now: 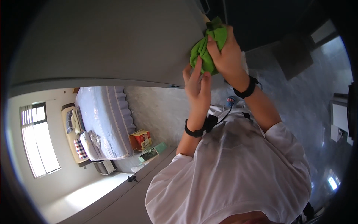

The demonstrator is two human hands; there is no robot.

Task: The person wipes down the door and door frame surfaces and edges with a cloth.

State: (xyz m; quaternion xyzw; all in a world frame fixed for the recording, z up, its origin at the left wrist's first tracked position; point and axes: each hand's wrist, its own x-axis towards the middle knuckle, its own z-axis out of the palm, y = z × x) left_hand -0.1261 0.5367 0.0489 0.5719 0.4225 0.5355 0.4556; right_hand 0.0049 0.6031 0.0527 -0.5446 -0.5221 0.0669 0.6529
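A bunched bright green cloth (203,52) is up against the edge of a large grey panel (112,41), which looks like a door or door frame. My right hand (229,56) grips the upper right part of the cloth, its thumb laid across the folds. Below it, my left hand (197,84) holds the lower part between thumb and fingers. A darker bit of the cloth sticks out at the top, by the panel's edge. Both wrists wear black bands.
Through the doorway at left are a bed with a pale blue cover (102,123), a red and yellow box (141,139) and a bright window (39,140). A door with a black handle (132,179) stands at lower left. Grey floor (294,100) stretches to the right, with a dark mat (292,56).
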